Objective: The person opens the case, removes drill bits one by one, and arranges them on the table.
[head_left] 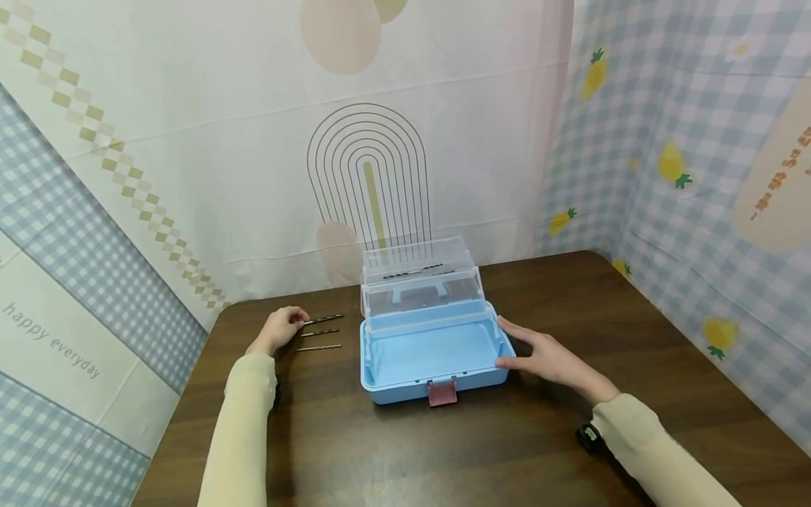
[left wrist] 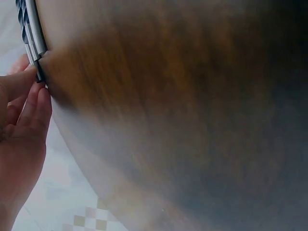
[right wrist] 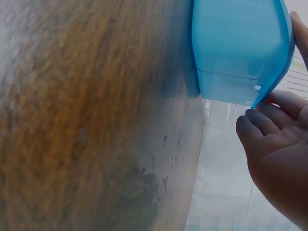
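Note:
On the table's left side, my left hand [head_left: 279, 327] pinches the shank end of the farthest drill bit [head_left: 326, 319]. Its thumb and fingertips meet on a shank [left wrist: 34, 53] in the left wrist view. Nearer lie a second dark drill bit [head_left: 322, 332] and a paler drill bit [head_left: 319, 347], roughly parallel. My right hand [head_left: 548, 355] holds the right rim of an open light-blue toolbox [head_left: 405, 391], thumb by the front corner and fingers farther back. Fingertips [right wrist: 252, 115] press at the box's rim in the right wrist view.
Clear trays [head_left: 421, 292] are raised at the back of the toolbox, with dark drill bits [head_left: 415, 270] showing in the upper one. A reddish latch [head_left: 442, 393] hangs at its front. A patterned curtain [head_left: 253, 141] stands behind the brown table [head_left: 393, 458].

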### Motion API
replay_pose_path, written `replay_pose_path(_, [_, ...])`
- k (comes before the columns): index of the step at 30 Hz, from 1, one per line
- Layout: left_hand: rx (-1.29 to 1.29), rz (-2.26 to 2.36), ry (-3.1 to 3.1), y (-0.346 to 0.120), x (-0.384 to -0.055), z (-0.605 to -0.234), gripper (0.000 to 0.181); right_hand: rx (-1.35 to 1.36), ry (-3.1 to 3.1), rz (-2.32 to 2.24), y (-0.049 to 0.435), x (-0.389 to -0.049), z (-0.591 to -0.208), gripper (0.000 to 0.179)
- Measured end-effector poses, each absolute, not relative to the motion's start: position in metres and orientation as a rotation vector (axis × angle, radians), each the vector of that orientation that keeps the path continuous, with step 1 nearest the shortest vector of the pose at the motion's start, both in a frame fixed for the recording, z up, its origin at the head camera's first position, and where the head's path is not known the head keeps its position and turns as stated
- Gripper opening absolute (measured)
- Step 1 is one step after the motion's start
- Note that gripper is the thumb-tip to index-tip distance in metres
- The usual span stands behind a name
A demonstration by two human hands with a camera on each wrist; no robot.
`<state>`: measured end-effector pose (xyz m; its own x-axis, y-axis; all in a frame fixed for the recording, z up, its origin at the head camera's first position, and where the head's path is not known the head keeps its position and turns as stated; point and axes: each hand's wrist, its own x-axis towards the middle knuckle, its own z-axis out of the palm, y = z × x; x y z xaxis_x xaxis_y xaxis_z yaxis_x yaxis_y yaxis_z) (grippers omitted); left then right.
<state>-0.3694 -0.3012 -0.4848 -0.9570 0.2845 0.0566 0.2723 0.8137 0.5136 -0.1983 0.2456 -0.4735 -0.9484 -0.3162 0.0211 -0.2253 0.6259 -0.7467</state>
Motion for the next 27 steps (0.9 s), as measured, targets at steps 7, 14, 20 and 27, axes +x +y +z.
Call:
replay_pose_path(7, [0.482, 0.844, 2.982, -0.2994, -0.3660, -0.4842, 0.013, -0.442, 2.731, -1.219, 0.2451, -0.1990, -0.4730, 0.091])
replay_pose_path(14, [0.485, 0.852, 2.994, -0.2978, -0.3662, -0.4863, 0.013, -0.441, 2.737, -1.212, 0.2459, -0.1989, -0.4738, 0.091])
replay_pose_path(20, [0.496, 0.853, 3.006, -0.2975, -0.3672, -0.4869, 0.013, -0.435, 2.735, -1.218, 0.2461, -0.1987, -0.4730, 0.091])
replay_pose_path(27, [0.504, 0.859, 2.997, -0.2996, -0.3671, -0.4873, 0.015, -0.433, 2.732, -1.215, 0.2457, -0.1988, -0.4737, 0.091])
